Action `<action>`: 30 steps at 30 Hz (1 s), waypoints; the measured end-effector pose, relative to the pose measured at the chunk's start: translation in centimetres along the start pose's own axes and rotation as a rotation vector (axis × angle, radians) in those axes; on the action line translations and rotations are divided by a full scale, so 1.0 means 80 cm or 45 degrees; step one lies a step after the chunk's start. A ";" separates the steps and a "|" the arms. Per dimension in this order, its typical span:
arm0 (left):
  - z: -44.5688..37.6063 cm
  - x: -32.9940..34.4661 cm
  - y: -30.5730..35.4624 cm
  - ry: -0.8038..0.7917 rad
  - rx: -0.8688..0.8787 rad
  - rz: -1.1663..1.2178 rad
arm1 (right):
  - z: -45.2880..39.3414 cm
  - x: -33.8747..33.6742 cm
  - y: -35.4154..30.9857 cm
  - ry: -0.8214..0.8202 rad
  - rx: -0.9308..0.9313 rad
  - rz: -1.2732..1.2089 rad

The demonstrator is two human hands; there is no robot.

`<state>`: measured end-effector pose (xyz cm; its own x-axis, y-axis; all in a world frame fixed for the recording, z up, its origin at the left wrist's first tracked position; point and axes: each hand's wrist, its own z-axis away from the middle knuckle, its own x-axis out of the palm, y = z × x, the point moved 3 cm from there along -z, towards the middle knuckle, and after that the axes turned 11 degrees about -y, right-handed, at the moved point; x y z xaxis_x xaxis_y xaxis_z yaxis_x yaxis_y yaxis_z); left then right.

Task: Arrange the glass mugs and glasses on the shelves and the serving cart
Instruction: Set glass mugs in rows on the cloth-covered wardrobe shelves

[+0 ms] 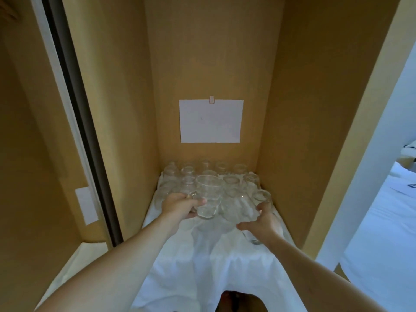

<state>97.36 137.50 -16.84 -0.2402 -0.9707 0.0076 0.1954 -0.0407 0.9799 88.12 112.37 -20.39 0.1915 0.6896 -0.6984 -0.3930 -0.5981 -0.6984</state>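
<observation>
The left hand [180, 207] grips a stack of glass mugs [207, 199], fingers curled round the lower mug with the thumb across its front, while the stack stands or hovers just in front of the cluster of glasses [209, 176] at the back of the shelf. The right hand [261, 224] holds another glass [253, 237] low on the right; its fingers wrap round the glass, though the palm hides most of it, so the exact hold is hard to read.

To do this step well, I judge the stack should go down straight, base flat, with a small gap from its neighbours so glass does not knock glass. Release should wait until the weight sits fully on the cloth. The stack looks top-heavy, so a slow let-go seems wise.

The shelf is covered by a white cloth [202, 262] that lies in folds and hangs over the front edge; wrinkles under a base could tip a glass. The alcove walls are tan board [292, 109], with a white paper sheet [211, 121] clipped to the back wall. A dark door edge [74, 109] runs down the left.
</observation>
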 end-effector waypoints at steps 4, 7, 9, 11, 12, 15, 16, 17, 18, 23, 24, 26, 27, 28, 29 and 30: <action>0.003 0.002 0.006 0.017 0.024 0.005 | -0.007 -0.005 0.002 -0.094 -0.017 0.160; 0.005 0.002 0.009 0.065 0.036 0.030 | -0.014 -0.003 0.005 -0.240 -0.003 0.047; 0.006 0.002 0.011 0.073 0.039 0.068 | -0.017 -0.003 0.004 -0.269 -0.025 0.196; 0.008 0.001 0.012 0.071 0.046 0.099 | -0.020 -0.003 0.000 -0.276 -0.065 0.458; 0.009 0.000 0.013 0.077 0.052 0.111 | -0.022 -0.002 -0.003 -0.287 -0.071 0.549; 0.010 -0.001 0.014 0.084 0.066 0.122 | -0.030 0.002 -0.017 -0.371 -0.099 0.778; 0.010 -0.002 0.014 0.090 0.070 0.122 | -0.032 0.005 -0.021 -0.403 -0.106 0.870; 0.008 -0.003 0.014 0.098 0.076 0.129 | -0.034 0.008 -0.026 -0.427 -0.110 0.959; 0.008 -0.003 0.014 0.106 0.077 0.134 | -0.035 0.011 -0.030 -0.444 -0.111 1.034; 0.005 -0.007 0.014 0.097 0.089 0.159 | -0.046 0.024 -0.047 -0.296 -0.214 1.187; 0.004 -0.008 0.014 0.096 0.086 0.154 | -0.049 0.028 -0.051 -0.265 -0.245 1.204; 0.000 -0.010 0.015 0.098 0.080 0.154 | -0.053 0.036 -0.058 -0.232 -0.303 1.228; -0.001 -0.011 0.015 0.098 0.076 0.158 | -0.056 0.041 -0.060 -0.220 -0.336 1.241; -0.002 -0.012 0.016 0.096 0.073 0.158 | -0.058 0.045 -0.062 -0.209 -0.370 1.257; -0.003 -0.014 0.016 0.089 0.073 0.154 | -0.060 0.050 -0.063 -0.194 -0.402 1.269; -0.004 -0.015 0.017 0.080 0.072 0.148 | -0.062 0.054 -0.064 -0.174 -0.432 1.268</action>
<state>98.18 138.53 -15.58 -0.1589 -0.9810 0.1113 0.1640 0.0850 0.9828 95.39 116.42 -20.62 -0.1893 -0.1467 -0.9709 -0.0414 -0.9867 0.1572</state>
